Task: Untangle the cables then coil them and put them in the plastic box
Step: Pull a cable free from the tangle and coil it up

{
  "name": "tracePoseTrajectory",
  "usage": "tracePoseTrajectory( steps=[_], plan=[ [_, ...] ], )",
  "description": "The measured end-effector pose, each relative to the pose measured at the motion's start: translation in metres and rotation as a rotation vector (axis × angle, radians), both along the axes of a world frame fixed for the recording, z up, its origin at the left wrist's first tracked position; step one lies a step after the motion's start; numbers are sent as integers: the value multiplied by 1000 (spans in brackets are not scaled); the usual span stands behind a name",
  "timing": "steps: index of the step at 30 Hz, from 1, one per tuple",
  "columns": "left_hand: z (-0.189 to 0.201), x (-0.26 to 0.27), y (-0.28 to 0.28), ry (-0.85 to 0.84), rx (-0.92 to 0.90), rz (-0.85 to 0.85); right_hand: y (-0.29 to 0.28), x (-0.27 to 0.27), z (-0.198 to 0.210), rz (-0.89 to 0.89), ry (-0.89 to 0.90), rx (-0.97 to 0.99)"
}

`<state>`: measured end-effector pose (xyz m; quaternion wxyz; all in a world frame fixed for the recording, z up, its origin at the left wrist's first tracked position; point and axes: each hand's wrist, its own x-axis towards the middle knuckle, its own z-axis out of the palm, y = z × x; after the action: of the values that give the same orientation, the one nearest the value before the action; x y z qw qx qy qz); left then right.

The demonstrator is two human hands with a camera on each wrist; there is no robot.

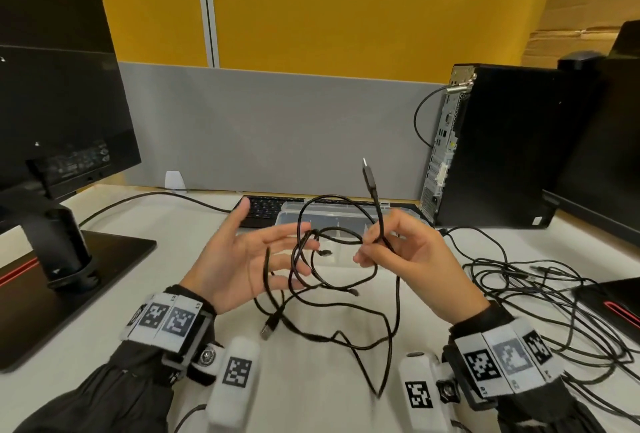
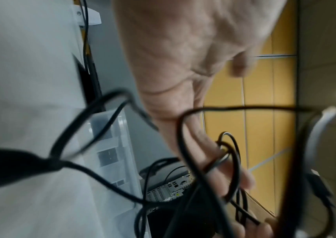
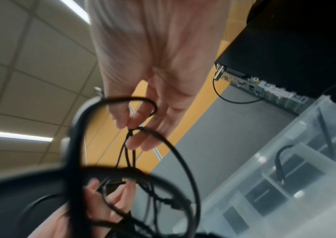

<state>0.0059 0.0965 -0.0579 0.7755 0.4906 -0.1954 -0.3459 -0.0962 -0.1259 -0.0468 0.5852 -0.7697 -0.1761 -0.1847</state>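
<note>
Your right hand (image 1: 408, 252) pinched the black cable (image 1: 346, 311) just below its upright plug (image 1: 370, 176), above the table (image 1: 311, 391). Your left hand (image 1: 242, 259) was spread flat, fingers threaded through the loops and gripping nothing. The plastic box (image 1: 294, 216) sat just behind, no coil visible inside. Risk: pulling the hands apart likely cinches the small knot (image 1: 313, 233) tight. Trailing slack could also snag the cable pile (image 1: 540, 294) to your right and drag it along.
</note>
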Motion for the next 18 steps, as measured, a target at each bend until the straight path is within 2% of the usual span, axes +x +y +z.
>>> tracePoseTrajectory(
  steps=[4,7,10,12,16,18],
  plan=[
    [4,-8,-9,-242,146,148,-6,1,-2,-23,-26,-226],
    [6,-12,-10,-334,256,213,-7,3,-4,-78,-93,-434],
    [10,-15,-10,-445,386,288,-5,2,-3,-108,-111,-498],
    [11,-16,-9,-618,523,353,-4,2,-3,-115,-132,-527],
    [10,-13,-6,-1106,854,400,-3,1,-2,-108,-131,-538],
    [9,-12,-6,-1186,908,371,-1,0,-1,-104,-112,-528]
  ],
)
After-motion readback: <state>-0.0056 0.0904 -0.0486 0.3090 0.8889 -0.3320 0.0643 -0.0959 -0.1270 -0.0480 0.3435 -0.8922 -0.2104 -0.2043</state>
